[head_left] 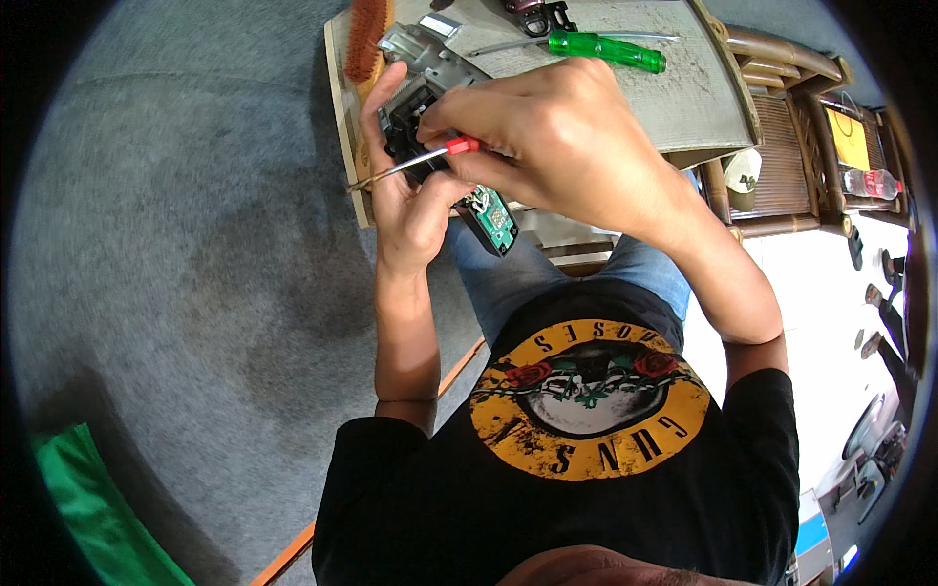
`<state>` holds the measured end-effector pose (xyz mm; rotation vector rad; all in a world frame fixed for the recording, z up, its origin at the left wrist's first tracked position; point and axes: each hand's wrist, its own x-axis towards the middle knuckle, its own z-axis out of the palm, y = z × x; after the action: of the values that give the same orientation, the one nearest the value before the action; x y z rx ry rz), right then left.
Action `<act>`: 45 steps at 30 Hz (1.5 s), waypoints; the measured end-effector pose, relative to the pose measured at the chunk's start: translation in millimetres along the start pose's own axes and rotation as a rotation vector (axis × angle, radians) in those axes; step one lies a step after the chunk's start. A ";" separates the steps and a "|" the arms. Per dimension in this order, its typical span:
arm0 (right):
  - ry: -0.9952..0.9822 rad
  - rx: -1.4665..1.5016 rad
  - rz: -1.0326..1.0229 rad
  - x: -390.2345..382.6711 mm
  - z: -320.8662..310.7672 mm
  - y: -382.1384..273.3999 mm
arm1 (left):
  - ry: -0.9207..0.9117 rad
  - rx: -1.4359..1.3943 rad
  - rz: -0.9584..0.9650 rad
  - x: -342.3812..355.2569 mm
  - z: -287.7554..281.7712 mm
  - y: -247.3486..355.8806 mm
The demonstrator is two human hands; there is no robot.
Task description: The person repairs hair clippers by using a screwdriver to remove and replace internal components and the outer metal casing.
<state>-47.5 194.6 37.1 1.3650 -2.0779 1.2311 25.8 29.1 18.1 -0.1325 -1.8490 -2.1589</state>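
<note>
Rim of the person's own head below, two busy hands above

Nearest of all, a curve of the person's head [591,568] shows at the lower edge. Beyond it spreads a black T-shirt [410,498] with a round yellow print and red roses, then blue jeans [508,283].

Past the jeans, at the near left part of a worn table [674,103], the hands meet over an opened black device [471,227]. A green circuit board [496,217] with pale wires shows at its lower end. The left hand [405,210] grips the device from the left, thumb across the front and a finger stretched up along the far side. The right hand [547,132] comes over from the right, its fingers curled round a red-handled screwdriver [420,159] whose shaft slants down to the left, across the left hand. Its forefinger reaches to the black casing; whether it pinches anything there, I cannot tell.

On the table lie a grey panel [430,54] just beyond the device, a reddish brush [367,39] on the left, and a green-handled screwdriver [608,51]. To the right, a cap [743,174] sits by a bamboo seat [777,161].
</note>
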 end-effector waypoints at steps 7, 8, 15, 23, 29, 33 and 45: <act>0.035 -0.124 -0.081 7.4 -3.3 -5.6 | -0.041 -0.013 -0.077 -2.1 -6.2 -2.6; 0.040 -0.137 -0.093 7.7 -2.7 -4.7 | -0.039 0.000 -0.081 -2.0 -5.0 -1.5; -0.018 -0.125 -0.088 11.5 -9.7 -6.3 | 0.005 -0.108 -0.175 -2.6 -0.3 2.7; -0.034 -0.028 -0.053 13.3 -8.5 -2.6 | -0.007 -0.089 -0.167 -3.0 -0.7 2.3; -0.028 0.103 0.004 12.2 -9.0 -2.9 | 0.001 -0.091 -0.142 -2.3 4.5 7.0; -0.004 0.143 0.046 10.2 -5.4 -3.0 | 0.004 -0.106 -0.158 -2.5 4.4 6.9; -0.042 0.521 0.350 8.8 -6.1 -3.0 | -0.082 -0.229 -0.308 -3.4 0.4 11.0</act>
<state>-49.8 194.2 47.9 1.2551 -2.1784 2.0165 32.1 28.6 27.7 0.0184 -1.7554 -2.6094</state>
